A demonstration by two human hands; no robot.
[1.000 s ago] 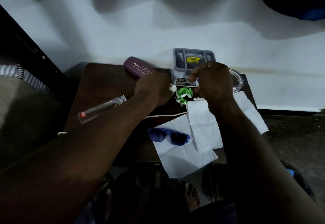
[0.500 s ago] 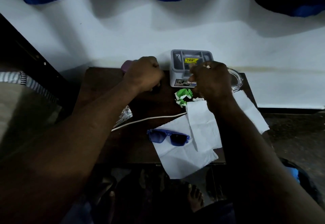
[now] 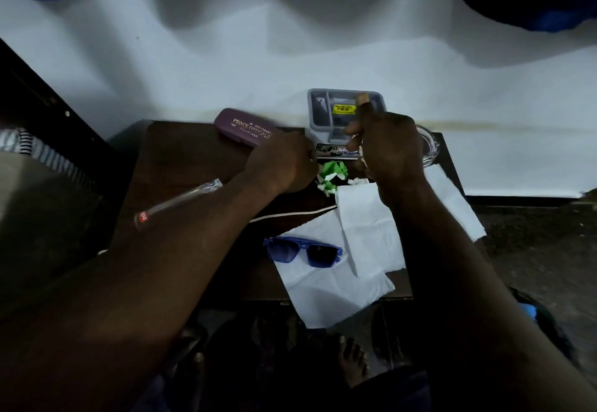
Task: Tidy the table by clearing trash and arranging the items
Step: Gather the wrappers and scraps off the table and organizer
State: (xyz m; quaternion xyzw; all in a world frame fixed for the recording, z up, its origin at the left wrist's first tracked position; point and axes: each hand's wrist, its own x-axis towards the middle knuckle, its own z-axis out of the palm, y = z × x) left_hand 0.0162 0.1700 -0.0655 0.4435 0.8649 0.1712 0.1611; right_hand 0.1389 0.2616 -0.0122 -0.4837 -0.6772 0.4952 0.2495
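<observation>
The crumpled green-and-white wrapper (image 3: 332, 176) lay on the dark bench (image 3: 181, 159), between the two hands and just in front of the grey organiser (image 3: 318, 111) with its yellow price sticker. The left hand (image 3: 284, 163) was curled at the organiser's front. The right hand (image 3: 386, 150) was curled too, thumb raised. I could not tell whether either held anything. Blue sunglasses (image 3: 303, 251) lay nearer on white tissues (image 3: 326, 285).

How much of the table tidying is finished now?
Hardly any looks done. The left hand and right hand are busy at the grey organizer. Left to do: the green-and-white crumpled wrapper, white tissues, blue sunglasses, purple spectacle case and clear plastic tube lie loose on the table.
</observation>
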